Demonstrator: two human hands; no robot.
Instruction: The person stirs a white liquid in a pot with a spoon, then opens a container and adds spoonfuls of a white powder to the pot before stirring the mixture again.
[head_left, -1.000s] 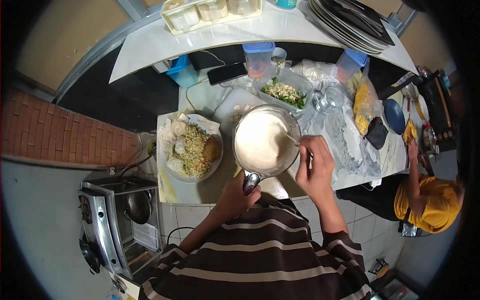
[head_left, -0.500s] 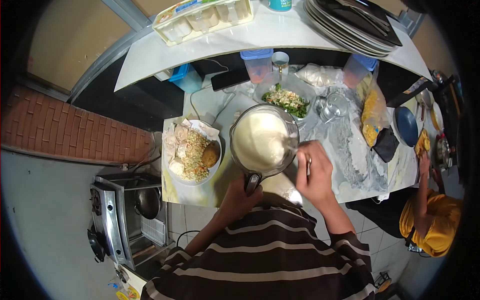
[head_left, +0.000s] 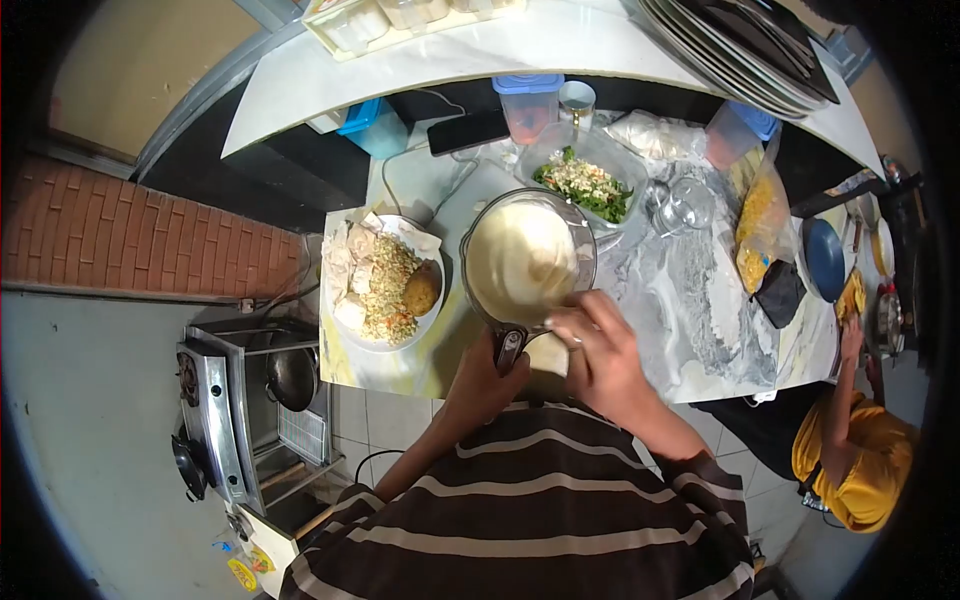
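The saucepan (head_left: 590, 235) is near the middle of the frame, its pale batter (head_left: 515, 255) facing the camera. The left hand (head_left: 485, 385) has its fingers wrapped closed around the handle (head_left: 511, 345), which points toward the body, presumably to steady the pan. The right hand (head_left: 610, 365) is at the pan's lower right rim, fingers bent in close around what seems a slim utensil (head_left: 545, 323), mostly hidden and blurred; that angle probably lets it reach the batter over the near rim.

The white plate (head_left: 375, 347), with chopped vegetables (head_left: 392, 290) and a potato (head_left: 421, 288), lies left of the pan, near the tabletop's (head_left: 700, 350) left edge. Just beyond the pan, the clear container (head_left: 637, 165) of greens (head_left: 585, 185) and the glass (head_left: 680, 207) limit movement away from the body; the raised shelf (head_left: 400, 90) overhangs farther back. The right forearm has more room over the marble at lower right, short of the black cloth (head_left: 781, 294). The front edge runs close to the body, and a co-worker (head_left: 855, 455) is well apart at far right.
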